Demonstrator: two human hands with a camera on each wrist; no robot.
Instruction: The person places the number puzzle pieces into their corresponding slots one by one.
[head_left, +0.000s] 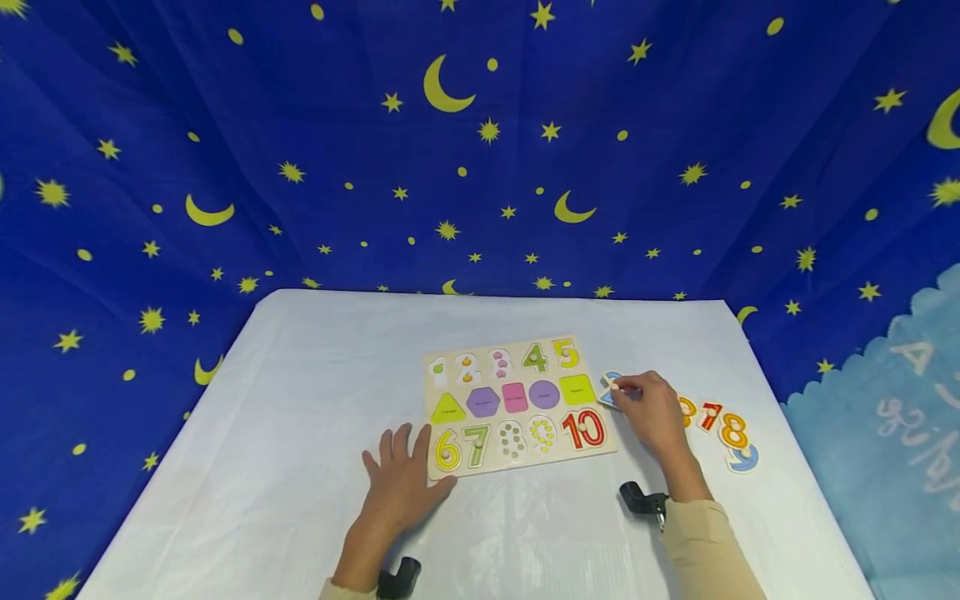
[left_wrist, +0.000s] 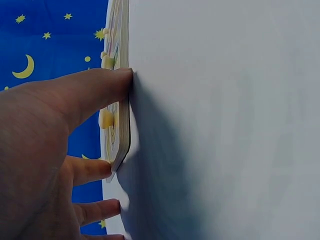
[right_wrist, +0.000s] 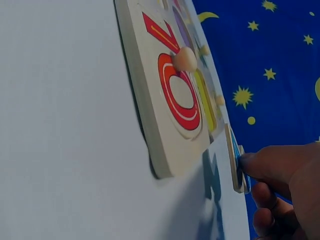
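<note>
A wooden number puzzle board (head_left: 491,473) lies on the table, with knobbed 4, 5, 6, 7 and 10 pieces in it and printed fruit pictures showing in its other number recesses. My left hand (head_left: 401,487) is spread at the board's near left corner; its straight thumb (left_wrist: 107,85) touches the near edge and the index finger the corner. Just off the board's right side, my right hand (head_left: 651,412) pinches a blue number piece (right_wrist: 235,162) between thumb and finger, raised above the table. It looks like a 2, though the fingers partly cover it.
To the right of my right hand lie a red 1 piece (head_left: 708,416), an orange 8 piece (head_left: 732,432) and a blue 9 piece (head_left: 742,459). An orange piece (head_left: 686,409) is half hidden behind the hand. A white cloth covers the table (head_left: 300,375); a starry blue curtain (head_left: 337,125) hangs behind.
</note>
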